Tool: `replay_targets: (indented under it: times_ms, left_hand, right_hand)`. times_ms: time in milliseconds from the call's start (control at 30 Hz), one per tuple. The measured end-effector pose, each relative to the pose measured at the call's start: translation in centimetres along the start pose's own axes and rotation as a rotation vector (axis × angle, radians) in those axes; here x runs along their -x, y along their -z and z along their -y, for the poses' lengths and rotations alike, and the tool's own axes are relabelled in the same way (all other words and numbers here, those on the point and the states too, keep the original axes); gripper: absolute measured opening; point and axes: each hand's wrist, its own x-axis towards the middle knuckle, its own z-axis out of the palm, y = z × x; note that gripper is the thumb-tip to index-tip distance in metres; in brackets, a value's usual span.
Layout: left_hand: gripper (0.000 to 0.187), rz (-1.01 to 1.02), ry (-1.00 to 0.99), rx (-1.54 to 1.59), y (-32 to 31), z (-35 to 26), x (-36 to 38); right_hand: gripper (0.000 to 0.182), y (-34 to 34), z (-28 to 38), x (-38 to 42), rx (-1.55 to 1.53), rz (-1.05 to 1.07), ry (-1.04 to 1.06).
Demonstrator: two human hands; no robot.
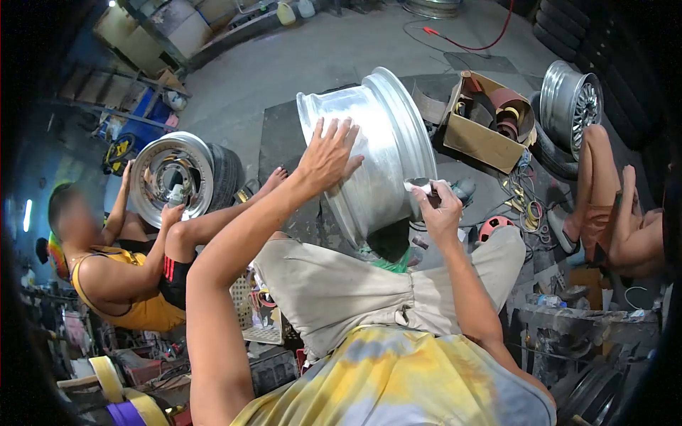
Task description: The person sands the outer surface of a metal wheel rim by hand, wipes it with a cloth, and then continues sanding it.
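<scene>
A large silver wheel rim stands on its tread side in front of me, between my knees. My left hand rests over its shiny outer barrel, fingers spread, with nothing in them. At the rim's lower right edge, my right hand is closed in a pinch on a small folded pad, white with a dark grey face. The pad is right at the metal lip. Behind the rim's lower part, a green plastic piece shows near my lap.
A cardboard box with abrasive rolls stands beyond the rim, near tangled cables. On the left, a person in yellow works on a polished wheel. Another person sits right, near a spoked wheel.
</scene>
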Motion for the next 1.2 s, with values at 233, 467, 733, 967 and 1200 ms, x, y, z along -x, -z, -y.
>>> replay_targets:
  times_ms: [233,467,733,967,1200]
  left_hand:
    - [0.072,-0.032,0.069,-0.096,0.5,0.2,3.1]
    - [0.073,-0.122,0.106,-0.009,-0.7,-2.7,1.0]
    - [0.063,-0.213,0.066,0.045,-1.2,-3.3,0.5]
    - [0.053,-0.069,0.061,-0.043,0.4,-0.4,1.8]
    - [0.062,-0.005,0.169,0.032,-0.4,3.6,-0.3]
  right_hand:
    - [0.023,0.1,-1.2,0.7,-0.067,0.069,-0.046]
    - [0.019,-0.8,-3.0,1.3,-0.035,0.064,-0.071]
    - [0.028,-1.1,-2.5,1.7,-0.335,0.067,-0.175]
    - [0.030,-0.3,-2.6,1.8,-0.193,0.162,-0.143]
    - [0.030,-0.9,-1.8,1.8,-0.109,0.094,-0.005]
